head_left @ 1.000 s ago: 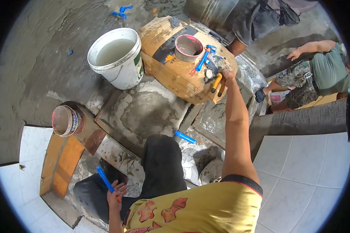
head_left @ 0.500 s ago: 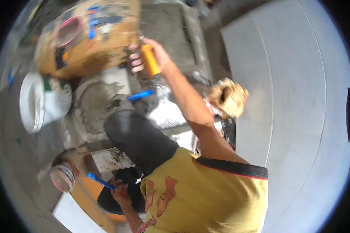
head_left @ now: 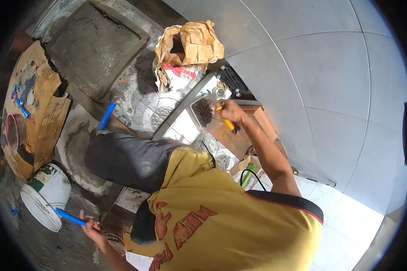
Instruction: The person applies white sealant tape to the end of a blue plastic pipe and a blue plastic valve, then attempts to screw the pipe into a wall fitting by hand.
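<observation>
My left hand [head_left: 91, 227] holds a short blue pipe [head_left: 70, 217] with an orange piece at its hand end, over the white bucket [head_left: 53, 185] at the lower left. My right hand [head_left: 228, 113] grips a yellow-and-black handled tool [head_left: 231, 127] at a plastic tub of nails [head_left: 201, 113]; the tool's head is hidden. Beside the tub are a small round container [head_left: 219, 93] and long bolts [head_left: 230, 81]. Another blue pipe piece [head_left: 106, 116] lies near my bent leg.
Cardboard [head_left: 49, 128] with a pink-rimmed pot [head_left: 15, 134] and blue fittings is on the left. A wet cement slab [head_left: 88, 49] lies at top left, beside a crumpled paper sack [head_left: 198, 43]. Grey tiles [head_left: 330, 81] cover the right; a cup [head_left: 113, 239] stands behind my left hand.
The view has swung right. My right hand has carried the yellow-handled tool from the cardboard to the nail tub. My left hand still holds the pipe. The other person is out of view.
</observation>
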A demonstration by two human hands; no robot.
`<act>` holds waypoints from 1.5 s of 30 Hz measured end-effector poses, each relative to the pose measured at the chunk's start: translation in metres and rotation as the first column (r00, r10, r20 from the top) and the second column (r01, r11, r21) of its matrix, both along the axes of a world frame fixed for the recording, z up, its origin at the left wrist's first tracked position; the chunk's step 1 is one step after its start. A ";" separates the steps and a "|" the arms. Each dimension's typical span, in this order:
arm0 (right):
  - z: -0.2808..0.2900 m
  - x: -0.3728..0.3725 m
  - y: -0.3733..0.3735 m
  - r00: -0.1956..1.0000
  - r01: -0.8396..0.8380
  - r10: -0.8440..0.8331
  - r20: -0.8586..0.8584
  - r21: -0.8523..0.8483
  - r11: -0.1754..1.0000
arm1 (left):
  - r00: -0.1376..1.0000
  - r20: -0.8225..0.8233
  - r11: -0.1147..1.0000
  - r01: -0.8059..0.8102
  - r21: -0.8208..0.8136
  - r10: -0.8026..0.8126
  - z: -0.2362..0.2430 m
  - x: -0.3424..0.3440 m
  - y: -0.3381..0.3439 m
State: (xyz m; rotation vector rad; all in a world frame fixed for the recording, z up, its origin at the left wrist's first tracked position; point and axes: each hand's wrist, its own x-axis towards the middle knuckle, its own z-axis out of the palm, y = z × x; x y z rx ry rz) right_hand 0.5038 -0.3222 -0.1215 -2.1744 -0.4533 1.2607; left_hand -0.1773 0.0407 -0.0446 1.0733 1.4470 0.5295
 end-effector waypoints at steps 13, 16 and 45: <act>-0.150 0.091 -0.026 0.652 0.089 0.160 0.741 -0.284 0.955 | 0.996 0.001 0.993 0.085 -0.079 -0.086 -0.026 0.017 -0.005; -0.150 0.091 -0.019 0.672 0.087 0.207 0.711 -0.354 0.931 | 0.997 0.038 0.992 -0.061 -0.111 0.066 -0.029 0.015 -0.037; 0.029 -0.201 0.741 0.673 -0.721 0.077 0.736 0.629 0.289 | 0.490 -0.229 0.541 -0.780 0.316 0.841 0.022 -0.046 -0.259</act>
